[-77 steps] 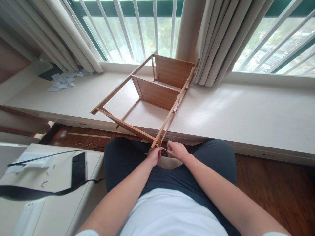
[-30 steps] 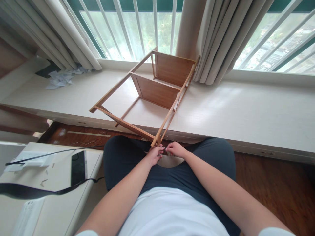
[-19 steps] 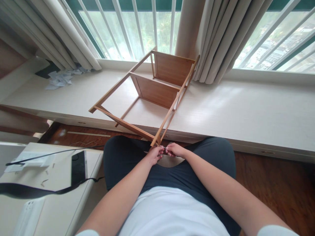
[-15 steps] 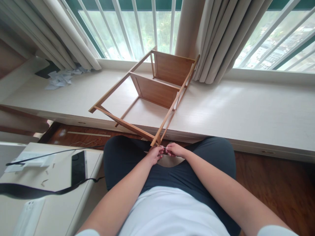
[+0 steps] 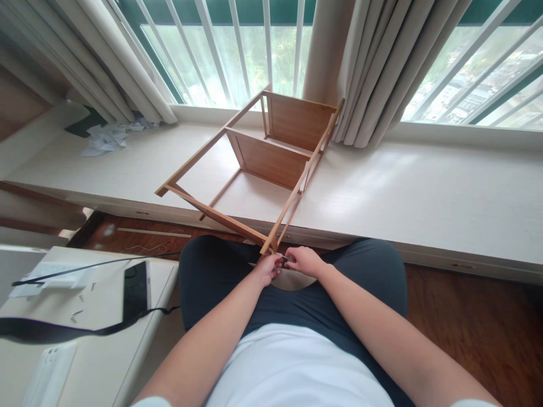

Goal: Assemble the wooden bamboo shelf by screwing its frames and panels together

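From my distant place I see the left hand (image 5: pixel 267 270) curled at the near corner of the wooden shelf frame (image 5: pixel 271 164); what exactly it grips, I cannot tell. The right hand (image 5: pixel 306 261) is nearly closed, its fingertips pinching a thin metal piece (image 5: pixel 285 259). The frame lies across the white window ledge (image 5: pixel 403 192), this corner projecting past the edge.
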A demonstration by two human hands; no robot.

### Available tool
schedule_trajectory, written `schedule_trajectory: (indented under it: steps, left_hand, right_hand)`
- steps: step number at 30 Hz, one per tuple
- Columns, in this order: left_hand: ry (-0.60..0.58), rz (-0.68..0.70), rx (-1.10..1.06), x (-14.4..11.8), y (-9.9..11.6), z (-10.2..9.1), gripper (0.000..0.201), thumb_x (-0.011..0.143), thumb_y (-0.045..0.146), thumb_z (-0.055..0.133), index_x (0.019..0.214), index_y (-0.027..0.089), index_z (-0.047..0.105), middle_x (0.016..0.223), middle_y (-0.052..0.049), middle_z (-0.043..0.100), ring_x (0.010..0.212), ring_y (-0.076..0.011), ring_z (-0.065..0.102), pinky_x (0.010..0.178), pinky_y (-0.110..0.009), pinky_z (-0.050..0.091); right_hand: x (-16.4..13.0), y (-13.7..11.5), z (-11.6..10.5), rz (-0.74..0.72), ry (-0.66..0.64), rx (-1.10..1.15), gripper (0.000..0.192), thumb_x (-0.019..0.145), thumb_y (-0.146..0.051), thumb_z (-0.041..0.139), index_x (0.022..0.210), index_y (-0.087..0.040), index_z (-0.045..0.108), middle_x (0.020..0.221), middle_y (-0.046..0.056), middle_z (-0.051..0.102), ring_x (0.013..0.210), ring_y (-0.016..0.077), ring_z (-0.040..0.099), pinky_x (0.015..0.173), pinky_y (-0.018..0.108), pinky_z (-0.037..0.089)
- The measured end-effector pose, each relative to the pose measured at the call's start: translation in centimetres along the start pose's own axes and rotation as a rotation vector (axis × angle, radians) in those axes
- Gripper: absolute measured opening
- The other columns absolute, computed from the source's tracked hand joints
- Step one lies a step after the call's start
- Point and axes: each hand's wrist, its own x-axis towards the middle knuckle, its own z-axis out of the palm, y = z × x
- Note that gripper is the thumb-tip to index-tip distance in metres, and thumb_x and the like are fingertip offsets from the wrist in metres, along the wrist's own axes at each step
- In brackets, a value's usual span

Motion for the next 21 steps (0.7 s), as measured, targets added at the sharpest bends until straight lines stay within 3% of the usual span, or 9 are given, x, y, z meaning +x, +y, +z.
schedule_trajectory:
  steps: [5,12,18,21]
  left_hand:
    - [-0.001,-0.002,0.008,-0.2,0.1,0.1,0.013,0.074,0.021,0.077,0.077,0.015,0.066,0.072,-0.003,0.068,0.06,-0.0111,0.058,0.052,-0.021,0.041]
    - [-0.008,0.014,0.022,-0.3,0.0,0.1,0.014,0.073,0.017,0.076,0.084,0.017,0.066,0.071,0.0,0.066,0.058,-0.0103,0.058,0.052,-0.02,0.039]
    - [-0.01,0.027,0.051,-0.3,0.0,0.1,0.014,0.073,0.016,0.075,0.084,0.017,0.066,0.072,0.0,0.066,0.059,-0.0098,0.058,0.053,-0.02,0.039]
    - [-0.005,0.03,0.062,-0.2,0.0,0.1,0.013,0.074,0.018,0.075,0.084,0.017,0.066,0.074,0.0,0.066,0.06,-0.0094,0.057,0.053,-0.02,0.039]
  right_hand:
    - [0.2,0.7,0.3,-0.019,0.021,0.147,0.017,0.091,-0.03,0.061,0.089,-0.022,0.075,0.082,0.003,0.074,0.073,0.0157,0.064,0.069,0.025,0.04]
    - [0.9,1.7,1.9,0.115,-0.143,0.63,0.023,0.094,-0.021,0.048,0.078,-0.016,0.064,0.056,-0.003,0.058,0.053,0.0104,0.051,0.062,0.022,0.041]
    - [1.3,1.6,2.3,0.216,-0.223,0.703,0.029,0.097,-0.022,0.039,0.075,-0.016,0.057,0.053,-0.003,0.056,0.044,0.0093,0.044,0.053,0.022,0.04]
    - [1.2,1.7,2.0,0.222,-0.195,0.698,0.02,0.096,-0.024,0.047,0.08,-0.017,0.057,0.054,-0.004,0.057,0.047,0.0092,0.048,0.056,0.021,0.04]
